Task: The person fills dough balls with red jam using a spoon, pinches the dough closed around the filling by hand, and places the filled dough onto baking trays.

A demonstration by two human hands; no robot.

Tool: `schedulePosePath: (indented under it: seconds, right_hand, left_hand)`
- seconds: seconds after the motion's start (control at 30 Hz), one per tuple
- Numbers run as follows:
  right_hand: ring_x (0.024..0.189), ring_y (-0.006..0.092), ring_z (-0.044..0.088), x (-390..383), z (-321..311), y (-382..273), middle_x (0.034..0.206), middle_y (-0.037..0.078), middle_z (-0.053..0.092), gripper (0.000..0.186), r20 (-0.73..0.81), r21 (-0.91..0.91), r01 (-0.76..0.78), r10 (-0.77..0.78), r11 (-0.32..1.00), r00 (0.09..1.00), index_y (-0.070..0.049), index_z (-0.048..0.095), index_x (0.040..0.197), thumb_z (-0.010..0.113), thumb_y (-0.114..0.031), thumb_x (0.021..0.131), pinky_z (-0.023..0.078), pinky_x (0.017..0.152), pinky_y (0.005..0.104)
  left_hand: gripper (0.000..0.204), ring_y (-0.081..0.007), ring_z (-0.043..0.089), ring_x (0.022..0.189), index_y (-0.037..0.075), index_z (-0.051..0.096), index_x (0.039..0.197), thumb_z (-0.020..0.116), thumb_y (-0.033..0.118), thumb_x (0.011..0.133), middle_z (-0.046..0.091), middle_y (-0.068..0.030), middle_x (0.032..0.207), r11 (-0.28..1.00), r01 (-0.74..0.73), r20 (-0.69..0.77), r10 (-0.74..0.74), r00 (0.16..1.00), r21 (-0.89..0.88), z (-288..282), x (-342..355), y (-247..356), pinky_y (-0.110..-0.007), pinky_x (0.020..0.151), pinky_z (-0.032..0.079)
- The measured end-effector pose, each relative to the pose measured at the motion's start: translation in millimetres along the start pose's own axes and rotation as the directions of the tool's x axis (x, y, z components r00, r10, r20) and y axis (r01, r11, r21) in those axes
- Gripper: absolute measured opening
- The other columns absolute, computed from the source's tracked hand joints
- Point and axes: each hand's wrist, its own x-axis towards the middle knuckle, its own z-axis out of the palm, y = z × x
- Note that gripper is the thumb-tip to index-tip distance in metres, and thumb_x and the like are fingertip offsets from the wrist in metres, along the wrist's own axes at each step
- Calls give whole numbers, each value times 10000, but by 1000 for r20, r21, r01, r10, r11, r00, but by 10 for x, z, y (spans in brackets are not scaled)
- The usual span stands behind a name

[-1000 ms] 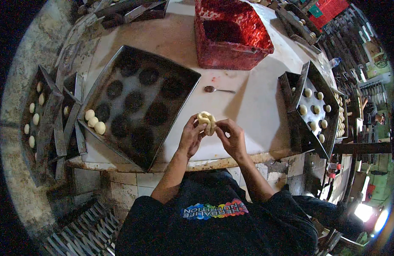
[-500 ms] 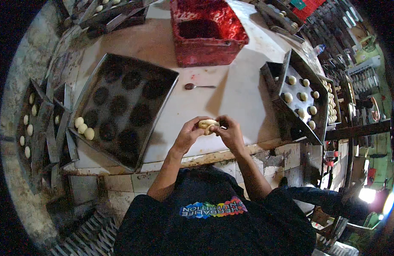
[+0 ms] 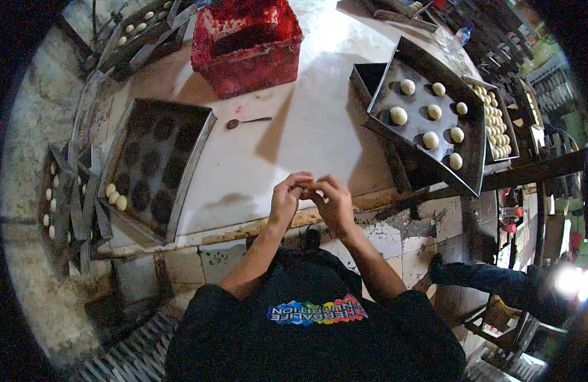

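Note:
Above the table's near edge, my left hand (image 3: 285, 200) and my right hand (image 3: 334, 202) meet, thumbs and fingertips pinched together. Between them is a small piece of dough, almost wholly covered by the fingers. The right fingers are slightly smeared by motion. Farther off on the pale table (image 3: 306, 140) lies a spoon (image 3: 233, 124) with a dark-smeared bowl, touched by neither hand. To the left, a dark metal tray (image 3: 195, 162) holds a few dough balls (image 3: 115, 197) in its near left corner. Several round dough balls (image 3: 434, 112) sit spaced out on a tilted tray (image 3: 408, 67) at the right.
A red plastic tub (image 3: 249, 70), stained inside, stands at the far side. Beyond the right tray is another tray packed with dough pieces (image 3: 496, 130). More trays of dough (image 3: 140, 27) line the left. Another person's leg (image 3: 478, 279) shows at the right.
My view has swung to the right, so the table's things appear farther left. The dough showed plainly between my hands before; now my fingers have closed over it.

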Motion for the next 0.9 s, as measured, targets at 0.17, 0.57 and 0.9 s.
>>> schedulePosePath:
  seconds: [0.17,0.57,0.9]
  right_hand:
    - [635,137,548,55,-105,177,729,65,569,351,61,287,-269,263,919,963,-11,497,926,716,-21,651,467,592,263]
    - [952,182,520,49,610,320,1069,118,537,480,268,774,-592,731,225,628,52,441,1172,366,-351,922,425,810,325]
    - [922,323,448,331,722,792,971,147,504,365,-112,-655,-153,105,740,988,-84,507,1040,602,-172,698,358,810,410]
  left_hand:
    - [398,-197,532,1006,-38,525,1065,331,-128,729,514,-105,1145,966,-146,141,118,983,214,146,-163,24,-287,887,440]
    - [852,-272,54,1335,76,-9,1391,574,296,809,-36,-130,1453,959,-284,208,281,937,-16,-45,-149,47,-394,1068,120]
    - [808,-316,268,1275,159,56,1396,579,327,802,115,-129,1445,964,-266,143,267,953,-26,-1385,134,533,-438,989,283]
